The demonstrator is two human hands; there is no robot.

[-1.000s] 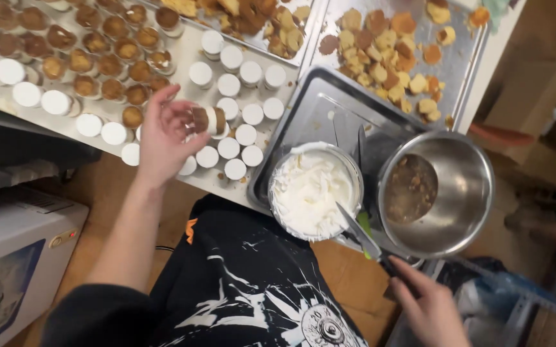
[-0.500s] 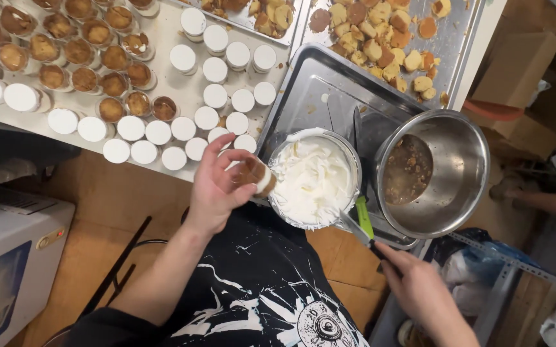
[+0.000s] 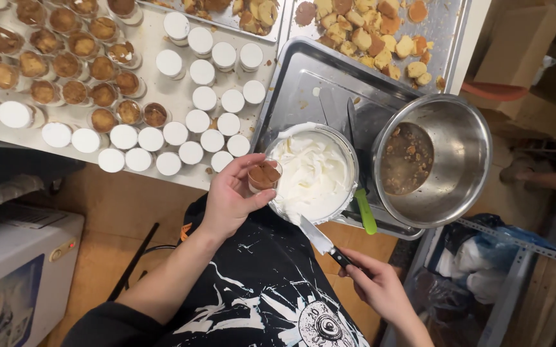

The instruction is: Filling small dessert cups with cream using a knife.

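Left hand (image 3: 229, 199) gripping small clear cup (image 3: 264, 176), right hand (image 3: 377, 283) holding knife (image 3: 321, 239) — blade in glossy cream bowl (image 3: 313, 172)

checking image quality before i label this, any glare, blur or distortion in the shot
Head view: sharp around the left hand holding a small clear cup of brown filling; soft glare on the large steel mixing bowl; white cream in the round tub nearly blown out; frame edges slightly stretched, lower right corner dim.
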